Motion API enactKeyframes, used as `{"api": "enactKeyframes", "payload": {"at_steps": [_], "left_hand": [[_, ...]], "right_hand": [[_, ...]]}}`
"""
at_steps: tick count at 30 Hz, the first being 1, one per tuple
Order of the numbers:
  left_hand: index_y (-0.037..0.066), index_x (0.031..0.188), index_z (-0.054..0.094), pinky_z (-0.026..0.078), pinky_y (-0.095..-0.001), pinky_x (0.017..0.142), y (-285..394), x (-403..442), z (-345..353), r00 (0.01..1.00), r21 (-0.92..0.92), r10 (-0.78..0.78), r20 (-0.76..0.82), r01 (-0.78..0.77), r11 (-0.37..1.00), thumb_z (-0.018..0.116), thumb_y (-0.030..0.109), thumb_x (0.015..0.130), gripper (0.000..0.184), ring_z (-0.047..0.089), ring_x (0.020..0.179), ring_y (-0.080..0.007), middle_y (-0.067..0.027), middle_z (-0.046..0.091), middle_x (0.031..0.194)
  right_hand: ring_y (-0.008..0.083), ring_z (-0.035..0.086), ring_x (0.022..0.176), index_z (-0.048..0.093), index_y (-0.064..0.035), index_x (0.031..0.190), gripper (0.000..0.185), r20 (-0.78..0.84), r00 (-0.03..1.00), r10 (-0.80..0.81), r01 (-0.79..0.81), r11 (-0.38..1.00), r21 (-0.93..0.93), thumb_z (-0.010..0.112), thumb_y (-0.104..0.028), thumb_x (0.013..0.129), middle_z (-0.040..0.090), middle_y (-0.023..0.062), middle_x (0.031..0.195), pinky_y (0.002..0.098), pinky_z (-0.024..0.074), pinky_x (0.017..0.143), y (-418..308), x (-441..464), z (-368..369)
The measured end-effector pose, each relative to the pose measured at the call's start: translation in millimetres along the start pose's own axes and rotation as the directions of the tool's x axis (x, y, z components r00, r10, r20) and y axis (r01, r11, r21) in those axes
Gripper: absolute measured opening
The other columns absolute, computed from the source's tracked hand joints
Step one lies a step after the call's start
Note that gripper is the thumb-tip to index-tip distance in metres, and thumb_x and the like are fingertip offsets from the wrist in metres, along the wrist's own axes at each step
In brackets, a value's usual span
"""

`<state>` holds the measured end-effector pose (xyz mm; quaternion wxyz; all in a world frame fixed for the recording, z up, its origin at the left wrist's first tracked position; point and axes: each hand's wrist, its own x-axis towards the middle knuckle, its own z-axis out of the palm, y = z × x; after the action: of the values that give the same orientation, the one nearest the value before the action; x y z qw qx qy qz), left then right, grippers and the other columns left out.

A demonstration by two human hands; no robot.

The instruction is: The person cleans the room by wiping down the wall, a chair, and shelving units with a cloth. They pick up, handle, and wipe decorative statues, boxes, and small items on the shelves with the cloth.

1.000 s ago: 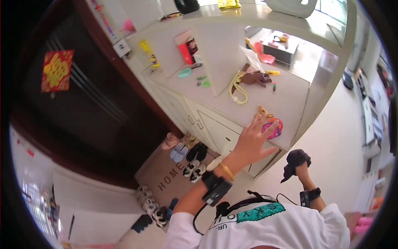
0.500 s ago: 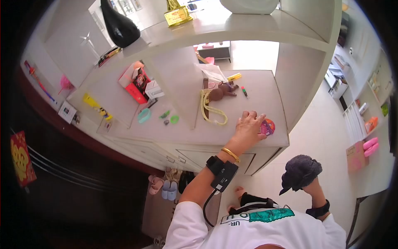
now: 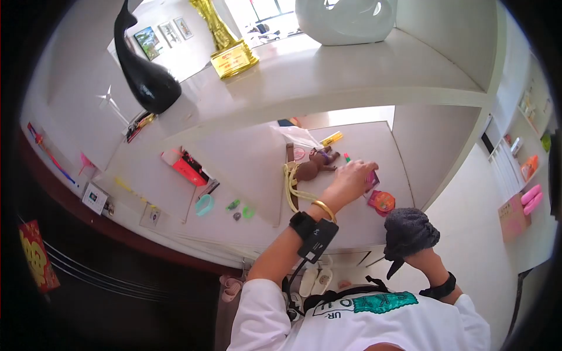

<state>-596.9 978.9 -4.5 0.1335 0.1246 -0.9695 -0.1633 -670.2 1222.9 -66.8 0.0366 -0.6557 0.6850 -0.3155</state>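
My left hand (image 3: 352, 180), with a gold bangle and a black wrist device, is over the white shelf counter (image 3: 345, 225). Its fingers are closed on a small purple packet (image 3: 372, 181). Just below lies a round orange-and-pink packet (image 3: 383, 202). My right hand (image 3: 422, 257) grips a bunched dark grey cloth (image 3: 413, 233) near the counter's front edge; the cloth hides most of its fingers. Beyond my left hand are a brown doll (image 3: 313, 166), a yellow cord (image 3: 291, 190), a yellow tube (image 3: 332, 138) and a small red-and-green item (image 3: 346, 157).
A shelf board (image 3: 328, 73) crosses above, bearing a black vase (image 3: 149, 88), a gold trophy (image 3: 228, 52) and a white ornament (image 3: 351, 23). An upright panel divides the counter; left of it are a teal ring (image 3: 204, 205) and a red box (image 3: 186, 167). Slippers (image 3: 231, 288) lie below.
My left hand has lifted off the round packet and moved farther back with the purple packet. My right hand and the cloth have come closer to the counter. The view has shifted.
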Motion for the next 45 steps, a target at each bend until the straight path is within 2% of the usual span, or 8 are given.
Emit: {"api": "enactKeyframes", "payload": {"at_steps": [14,16,20,26,33,36,44,45], "left_hand": [[0.017,0.117,0.055,0.041,-0.0429,0.09,-10.8,28.0,4.9,0.943,0.181,0.317,-0.101,-0.296,0.938,0.067,0.031,0.069,0.051,0.048,0.111,-0.0281,-0.0137,0.051,0.117],[0.015,0.113,0.057,0.042,-0.0409,0.088,0.3,10.0,6.4,0.82,-0.128,0.541,0.187,-0.526,0.841,0.065,0.026,0.066,0.049,0.05,0.107,-0.0285,-0.0124,0.053,0.112],[0.012,0.104,0.062,0.045,-0.0367,0.083,2.9,7.7,15.2,0.829,-0.152,0.518,0.212,-0.496,0.855,0.059,0.016,0.062,0.042,0.054,0.097,-0.0275,-0.0104,0.056,0.1],[0.014,0.092,0.064,0.045,-0.0366,0.079,-23.4,29.2,8.6,0.908,0.188,0.409,0.091,-0.419,0.888,0.056,0.011,0.072,0.022,0.056,0.095,-0.0252,-0.0064,0.06,0.094],[0.011,0.115,0.053,0.046,-0.0397,0.08,-36.6,-74.7,-46.5,0.997,0.223,0.037,-0.063,-0.022,0.974,0.059,0.02,0.078,0.038,0.053,0.1,-0.0281,-0.0094,0.055,0.107],[0.009,0.112,0.052,0.048,-0.0388,0.075,-44.9,-121.1,-42.6,0.985,0.312,-0.169,0.042,0.148,0.939,0.058,0.023,0.079,0.036,0.054,0.096,-0.027,-0.0111,0.054,0.105],[0.011,0.123,0.047,0.043,-0.0401,0.089,-49.0,-127.9,-30.9,1.0,0.219,-0.007,-0.014,0.01,0.976,0.053,0.024,0.083,0.042,0.049,0.107,-0.0338,-0.0157,0.049,0.119],[0.011,0.124,0.046,0.043,-0.0401,0.09,-45.8,-126.4,-32.1,1.0,0.206,0.026,0.016,-0.028,0.978,0.052,0.023,0.084,0.042,0.048,0.108,-0.0347,-0.0167,0.049,0.119]], "right_hand": [[0.0291,0.043,0.116,0.053,-0.0069,0.115,0.04,-0.258,0.936,0.24,-0.191,0.961,0.202,0.057,-0.014,0.076,0.051,0.0118,0.121,0.0407,0.0268,0.102,14.1,-16.8,35.0],[0.0281,0.046,0.112,0.056,-0.0067,0.111,0.039,-0.348,0.93,0.119,-0.205,0.953,-0.224,0.059,-0.012,0.073,0.053,0.0111,0.117,0.0397,0.0296,0.1,18.0,-19.4,36.5],[0.0274,0.046,0.112,0.059,-0.0082,0.106,0.033,-0.319,0.884,0.342,-0.237,0.915,0.325,0.058,-0.012,0.073,0.054,0.0096,0.115,0.0405,0.0312,0.099,8.6,-5.6,29.3],[0.0325,0.042,0.118,0.052,-0.0082,0.117,0.047,-0.047,0.997,0.066,-0.077,0.948,-0.308,0.061,-0.014,0.07,0.049,0.0148,0.122,0.0403,0.0298,0.101,-21.3,12.8,-3.4],[0.0358,0.043,0.114,0.052,-0.0052,0.115,0.04,0.326,0.795,0.512,-0.501,0.857,-0.122,0.053,-0.021,0.078,0.048,0.0183,0.121,0.041,0.0326,0.098,-25.0,71.2,3.5],[0.0328,0.05,0.105,0.057,-0.0044,0.101,0.027,-0.053,0.992,-0.118,0.102,0.968,-0.23,0.05,-0.015,0.077,0.056,0.0169,0.107,0.0399,0.0375,0.093,-69.6,75.5,33.4],[0.034,0.045,0.112,0.052,-0.0012,0.113,0.04,0.223,0.971,-0.087,0.126,0.978,-0.167,0.054,-0.02,0.078,0.051,0.0189,0.117,0.0387,0.0309,0.1,-58.7,107.9,34.7],[0.0346,0.046,0.112,0.052,-0.0011,0.112,0.039,0.294,0.937,0.188,-0.156,0.979,-0.129,0.053,-0.021,0.078,0.052,0.019,0.116,0.0392,0.0314,0.1,-45.0,106.2,26.3]]}}
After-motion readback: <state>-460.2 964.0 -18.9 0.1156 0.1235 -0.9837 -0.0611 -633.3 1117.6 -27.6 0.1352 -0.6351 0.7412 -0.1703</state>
